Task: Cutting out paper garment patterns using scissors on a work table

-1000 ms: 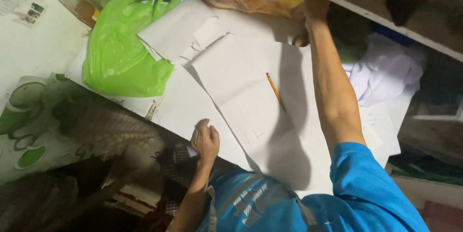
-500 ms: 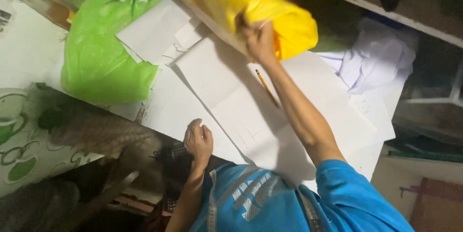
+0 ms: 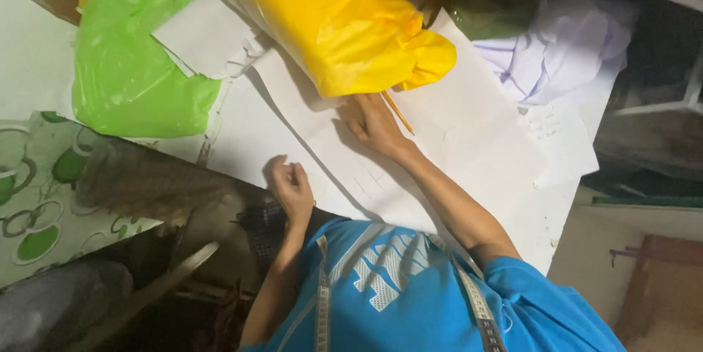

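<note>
With the right hand [image 3: 377, 124] flat on the white paper [image 3: 469, 125], its grip open beside the pencil [image 3: 399, 112], and the left hand [image 3: 293, 187] seemingly loosely curled at the tabletop [image 3: 29, 66] edge, the overhanging yellow bundle [image 3: 337, 23] could slide and crumple the sheet.

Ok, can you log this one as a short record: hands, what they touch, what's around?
left hand: curled, resting at the edge of the white paper sheets, holding nothing visible
right hand: flat on the sheets, fingers at the lower edge of the yellow bag
pencil: lying on the sheets beside the right hand
green bag: upper left, partly under a sheet
tape measure: draped over the blue shirt
</note>
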